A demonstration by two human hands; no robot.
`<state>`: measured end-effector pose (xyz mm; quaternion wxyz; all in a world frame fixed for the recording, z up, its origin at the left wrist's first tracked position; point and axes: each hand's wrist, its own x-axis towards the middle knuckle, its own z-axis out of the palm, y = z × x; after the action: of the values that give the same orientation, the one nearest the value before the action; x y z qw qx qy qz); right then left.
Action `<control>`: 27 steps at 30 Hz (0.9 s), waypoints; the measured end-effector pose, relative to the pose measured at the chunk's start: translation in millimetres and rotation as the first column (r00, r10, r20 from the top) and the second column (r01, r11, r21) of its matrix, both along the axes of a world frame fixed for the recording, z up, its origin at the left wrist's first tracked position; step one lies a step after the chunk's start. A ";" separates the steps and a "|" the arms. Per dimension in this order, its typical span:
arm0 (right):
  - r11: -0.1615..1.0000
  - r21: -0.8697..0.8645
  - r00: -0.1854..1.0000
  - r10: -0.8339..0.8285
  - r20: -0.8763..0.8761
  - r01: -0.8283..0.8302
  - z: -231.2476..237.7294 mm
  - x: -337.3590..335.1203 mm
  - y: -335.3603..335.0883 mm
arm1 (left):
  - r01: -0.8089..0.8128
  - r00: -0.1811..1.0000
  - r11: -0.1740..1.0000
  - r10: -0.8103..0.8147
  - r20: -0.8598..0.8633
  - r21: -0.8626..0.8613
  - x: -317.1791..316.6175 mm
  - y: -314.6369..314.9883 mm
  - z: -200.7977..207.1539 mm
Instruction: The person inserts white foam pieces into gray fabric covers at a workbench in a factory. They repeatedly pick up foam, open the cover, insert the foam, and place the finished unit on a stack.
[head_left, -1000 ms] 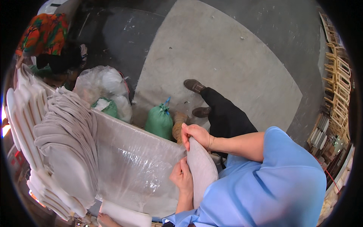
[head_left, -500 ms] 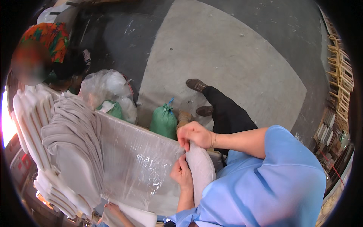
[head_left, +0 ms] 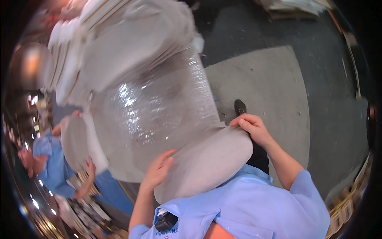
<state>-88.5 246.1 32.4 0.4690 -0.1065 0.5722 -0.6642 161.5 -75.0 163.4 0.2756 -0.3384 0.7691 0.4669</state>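
A grey fabric-covered seat cushion (head_left: 207,161) lies slanted against the front of my blue shirt, its broad face turned up. My right hand (head_left: 254,129) grips the cushion's far right edge with bent fingers. Beside the cushion's left part, my left hand (head_left: 159,171) has its fingers stretched out and apart, slightly blurred; whether it touches the fabric is hard to tell. Just beyond the cushion is a table top wrapped in shiny clear film (head_left: 159,107). A stack of grey fabric covers (head_left: 127,51) sits on its far part.
White foam pads (head_left: 63,51) stand stacked at the far left. Across the table on the left, a co-worker in a blue shirt (head_left: 49,159) holds another pad (head_left: 77,139). Grey floor (head_left: 274,79) lies to the right, with flat sheets (head_left: 294,8) at the back.
My view has swung toward the table. The cushion has turned from edge-on to broad face up. My hands, close together on its edge before, are now apart, the left one off that edge.
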 end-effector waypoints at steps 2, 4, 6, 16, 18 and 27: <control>0.994 0.065 0.992 0.091 -0.089 -0.085 35.6 0.0 1.1 | -0.110 0.988 0.985 0.122 0.091 -0.130 61.1 5.2 37.1; 0.954 0.234 0.972 0.214 -0.093 -0.187 51.4 -5.7 -0.7 | -0.086 0.983 0.945 0.132 0.125 -0.316 109.3 18.2 51.9; 0.907 0.330 0.961 0.276 -0.001 -0.260 59.3 -0.8 -7.3 | -0.211 0.954 0.914 0.270 0.131 -0.345 146.0 42.8 45.2; 0.755 0.427 0.843 0.306 0.442 -0.498 71.4 -0.9 -37.1 | -0.518 0.772 0.770 0.609 0.184 -0.373 162.5 70.7 -24.3; 0.718 0.455 0.826 0.306 0.473 -0.527 77.8 -0.6 -45.9 | -0.512 0.761 0.786 0.602 0.243 -0.345 164.0 59.7 -28.4; 0.711 0.466 0.823 0.290 0.489 -0.527 57.6 -7.3 -52.2 | -0.676 0.667 0.737 0.627 0.402 -0.027 145.9 6.8 -59.8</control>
<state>-95.7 193.9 89.9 0.7178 0.0468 0.6056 -0.3403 307.4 -68.2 103.6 0.2563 -0.6578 0.4964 0.5052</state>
